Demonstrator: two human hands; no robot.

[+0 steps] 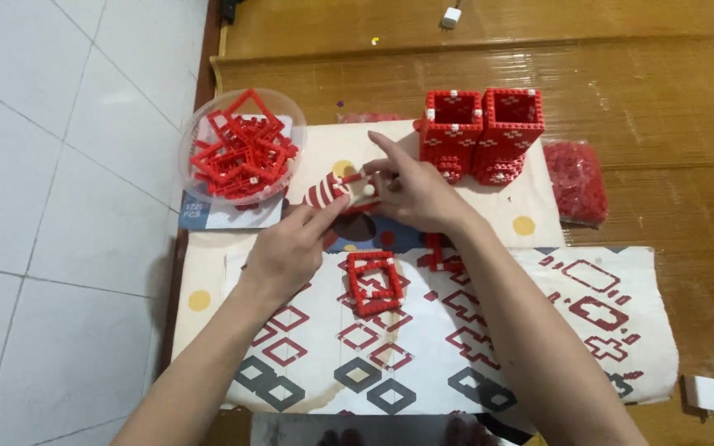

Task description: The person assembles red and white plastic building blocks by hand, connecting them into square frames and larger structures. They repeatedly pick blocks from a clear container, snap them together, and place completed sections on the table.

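A wooden surface (663,124) fills most of the view, with white floor tiles (59,206) to the left. A patterned cloth (588,330) in white, red and grey lies spread over the wood. At its far edge stand two tall square towers (483,132) of red bricks, side by side and touching, both open at the top. Just right of them lies a clear bag of red bricks (576,180). At the far left, a clear round bowl (200,124) holds a heap of red square frames. One more red brick frame (375,283) lies flat on the cloth, just near of the hands. The left hand (291,248) and the right hand (415,192) meet above the cloth, both closed around a small red-and-white striped brick piece (332,190), fingertips pinching it from either side; the right forefinger points outward. A small white adapter (451,16) sits at the far edge.
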